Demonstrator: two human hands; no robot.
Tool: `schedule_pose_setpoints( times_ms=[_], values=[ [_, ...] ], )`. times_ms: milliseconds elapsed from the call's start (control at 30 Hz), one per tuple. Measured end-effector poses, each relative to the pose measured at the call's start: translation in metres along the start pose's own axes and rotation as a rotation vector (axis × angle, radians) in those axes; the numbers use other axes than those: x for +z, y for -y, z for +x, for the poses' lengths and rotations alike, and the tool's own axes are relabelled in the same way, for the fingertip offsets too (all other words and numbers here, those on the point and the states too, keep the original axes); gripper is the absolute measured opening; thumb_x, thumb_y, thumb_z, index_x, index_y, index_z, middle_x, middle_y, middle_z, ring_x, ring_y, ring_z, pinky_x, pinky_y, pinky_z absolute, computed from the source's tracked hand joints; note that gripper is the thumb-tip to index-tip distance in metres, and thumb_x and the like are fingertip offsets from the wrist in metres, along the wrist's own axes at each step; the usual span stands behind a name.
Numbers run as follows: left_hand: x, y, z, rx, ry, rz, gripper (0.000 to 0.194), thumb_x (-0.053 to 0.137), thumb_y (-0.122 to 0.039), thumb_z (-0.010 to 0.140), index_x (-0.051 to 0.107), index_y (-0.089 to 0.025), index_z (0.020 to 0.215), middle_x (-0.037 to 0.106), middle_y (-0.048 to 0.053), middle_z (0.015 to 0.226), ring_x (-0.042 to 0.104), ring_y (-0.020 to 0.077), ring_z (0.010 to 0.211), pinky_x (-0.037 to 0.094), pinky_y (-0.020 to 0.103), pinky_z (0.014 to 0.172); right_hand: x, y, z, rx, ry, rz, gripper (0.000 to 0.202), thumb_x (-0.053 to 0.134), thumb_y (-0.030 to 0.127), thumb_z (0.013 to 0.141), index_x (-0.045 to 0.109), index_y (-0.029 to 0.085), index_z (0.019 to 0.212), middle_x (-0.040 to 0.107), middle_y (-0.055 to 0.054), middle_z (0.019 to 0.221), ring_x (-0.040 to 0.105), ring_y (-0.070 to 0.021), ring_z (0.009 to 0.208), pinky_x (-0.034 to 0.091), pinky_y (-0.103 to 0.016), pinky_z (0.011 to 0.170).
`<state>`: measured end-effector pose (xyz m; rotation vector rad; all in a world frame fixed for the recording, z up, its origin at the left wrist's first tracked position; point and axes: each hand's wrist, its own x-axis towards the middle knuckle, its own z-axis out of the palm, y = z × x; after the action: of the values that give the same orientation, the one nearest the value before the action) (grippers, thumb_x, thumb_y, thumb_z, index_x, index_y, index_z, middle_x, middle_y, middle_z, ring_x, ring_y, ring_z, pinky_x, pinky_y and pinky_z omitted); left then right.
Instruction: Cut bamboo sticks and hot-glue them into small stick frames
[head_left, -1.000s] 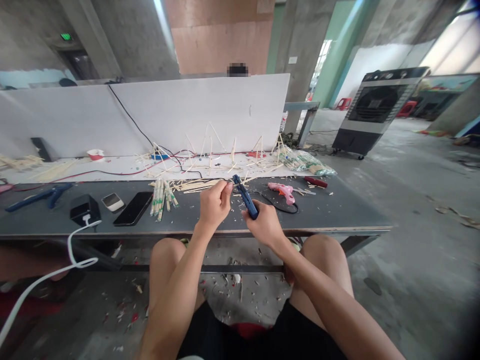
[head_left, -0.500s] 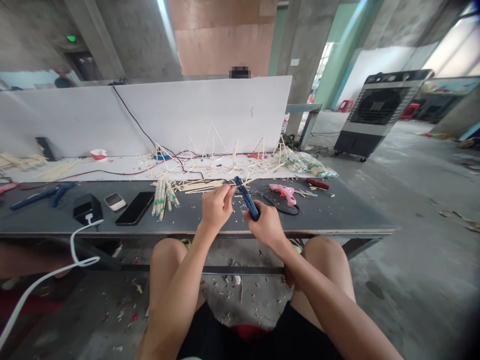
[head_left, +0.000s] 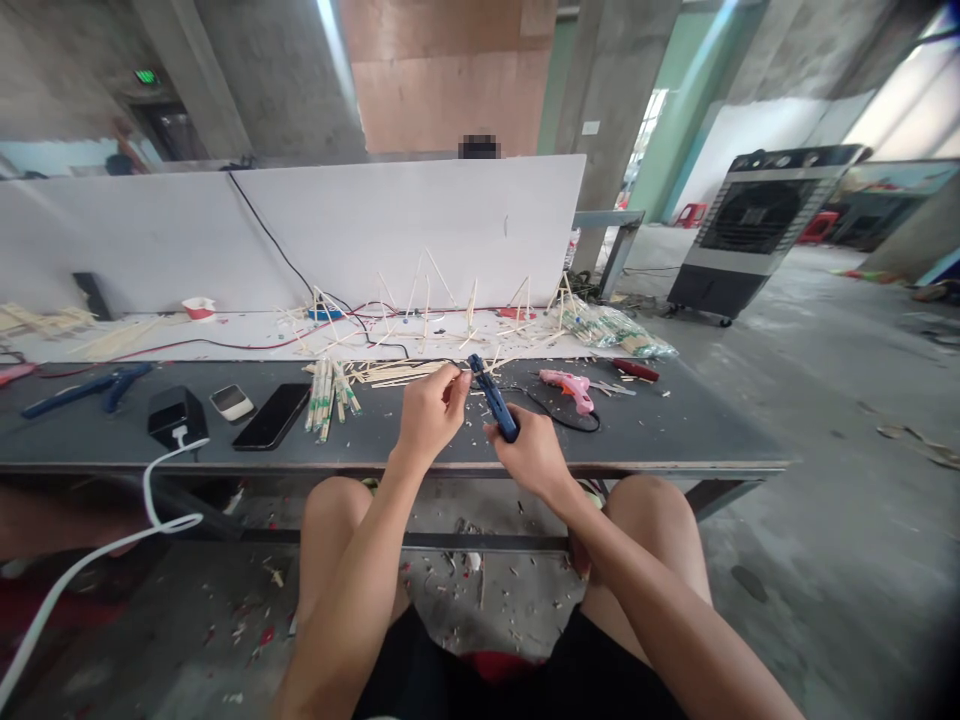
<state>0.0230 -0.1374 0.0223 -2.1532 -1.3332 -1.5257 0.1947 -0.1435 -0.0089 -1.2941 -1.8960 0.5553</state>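
Note:
My right hand (head_left: pixel 531 448) is wrapped round a pair of blue pliers (head_left: pixel 495 402), whose head points up and away over the table's front part. Close to the left of that head, my left hand (head_left: pixel 433 408) is closed in a pinch on a thin wooden stick, mostly hidden by the fingers. Behind both hands lies a pile of loose wooden sticks (head_left: pixel 397 372). Plastic-wrapped bundles of sticks (head_left: pixel 324 398) rest to the left. A pink glue gun (head_left: pixel 571 388) lies on its side to the right, with its black cord curving nearby.
On the grey table (head_left: pixel 697 430) are a black phone (head_left: pixel 271 417), a black charger block (head_left: pixel 178 418), a blue glue gun (head_left: pixel 94 386) and a red-handled tool (head_left: pixel 636 370). Small stick frames (head_left: pixel 427 300) stand before a white partition (head_left: pixel 420 225). An air cooler (head_left: pixel 765 230) stands right.
My left hand has shifted very slightly left, away from the pliers' head. The right hand and the pliers look almost the same.

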Motion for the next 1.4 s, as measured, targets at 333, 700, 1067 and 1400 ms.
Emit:
schedule_pose_setpoints(
  times_ms=[333,700,1067,1400],
  values=[
    [0.006,0.0,-0.002,-0.095,0.063,0.063,0.042,0.04,-0.036,0.101,0.037,-0.021,0.063,0.032,-0.005,0.046,0.032,0.0105,0.041,0.022,0.026,0.05,0.009,-0.007,0.0,-0.013,-0.007,-0.033,0.013,0.057,0.032,0.082,0.059,0.021,0.076,0.057,0.0,0.06,0.047,-0.0149,0.055,0.031,-0.026,0.058],
    [0.013,0.016,-0.01,-0.312,0.155,0.05,0.043,0.04,-0.041,0.1,0.037,-0.021,0.061,0.034,-0.003,0.048,0.036,0.0129,0.045,0.023,0.028,0.054,0.019,-0.007,0.006,0.158,0.148,-0.049,0.014,0.062,0.03,0.079,0.06,0.019,0.07,0.065,-0.005,0.063,0.059,-0.0176,0.059,0.036,-0.025,0.056],
    [0.021,0.04,-0.029,-0.499,0.403,0.175,0.043,0.044,-0.031,0.096,0.038,-0.021,0.055,0.046,0.002,0.05,0.045,0.0166,0.051,0.024,0.029,0.057,0.042,-0.01,0.001,0.518,0.421,0.227,0.017,0.069,0.028,0.077,0.055,0.018,0.073,0.066,-0.006,0.06,0.06,-0.0168,0.044,0.045,-0.024,0.04],
    [0.004,0.048,-0.033,-0.514,0.337,0.202,0.038,0.043,-0.036,0.097,0.054,-0.02,0.064,0.06,0.003,0.058,0.055,0.018,0.058,0.031,0.028,0.06,0.041,-0.014,0.001,0.5,0.468,0.271,0.024,0.07,0.033,0.078,0.054,0.018,0.068,0.062,-0.002,0.056,0.056,-0.0147,0.041,0.045,-0.024,0.036]
  ],
)
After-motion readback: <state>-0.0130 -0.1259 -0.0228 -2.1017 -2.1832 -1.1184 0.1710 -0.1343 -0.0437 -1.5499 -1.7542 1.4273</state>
